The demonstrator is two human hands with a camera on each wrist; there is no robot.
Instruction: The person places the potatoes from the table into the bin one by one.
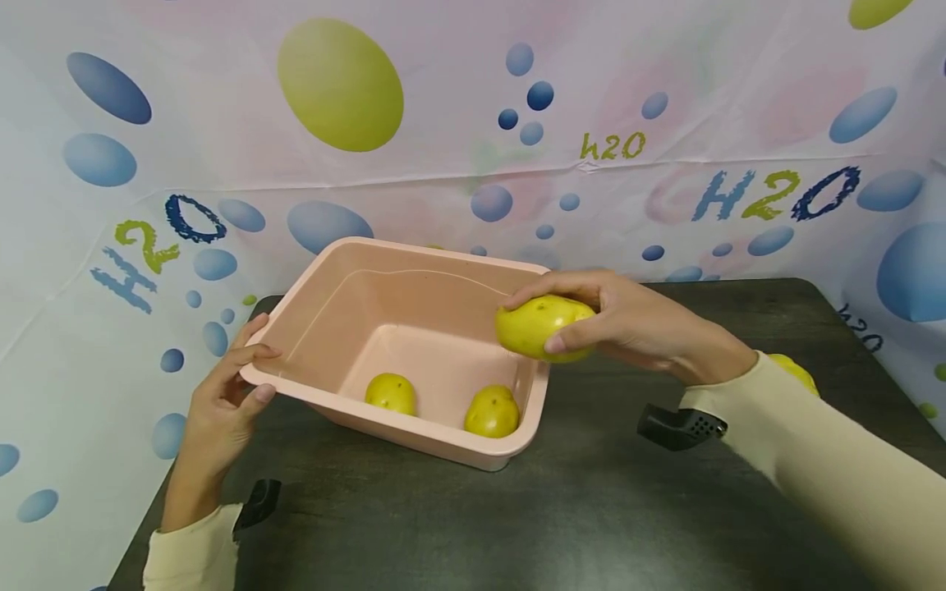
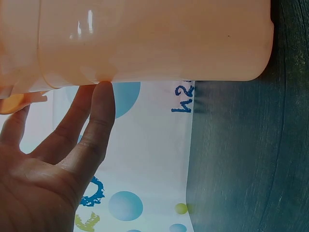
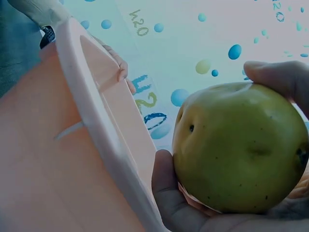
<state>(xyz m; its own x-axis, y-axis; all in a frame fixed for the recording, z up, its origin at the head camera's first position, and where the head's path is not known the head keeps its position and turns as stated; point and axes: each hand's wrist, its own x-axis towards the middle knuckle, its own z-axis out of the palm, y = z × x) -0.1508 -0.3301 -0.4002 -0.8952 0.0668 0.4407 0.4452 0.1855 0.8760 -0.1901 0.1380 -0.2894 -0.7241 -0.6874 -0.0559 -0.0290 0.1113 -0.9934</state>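
A pale pink plastic basin [image 1: 443,447] stands on the table, its opening facing me. My left hand [image 1: 220,402] grips its left rim, thumb on the near side; in the left wrist view, fingers [image 2: 101,121] press against the basin's outer wall. Over the basin's right end, my right hand [image 1: 636,324] holds a yellow potato [image 1: 543,328] between thumb and fingers. Up close, that potato [image 3: 236,150] shows small dark eyes and dimples. Inside the basin lie two more yellow potatoes, one left of middle [image 1: 391,394] and one near the right front corner [image 1: 493,412].
Another yellow item [image 1: 794,373] shows on the table's right side, mostly hidden behind my right sleeve [image 1: 828,460]. Behind the dark wooden table [image 1: 591,509] hangs a white cloth [image 1: 443,74] printed with bubbles and H2O lettering.
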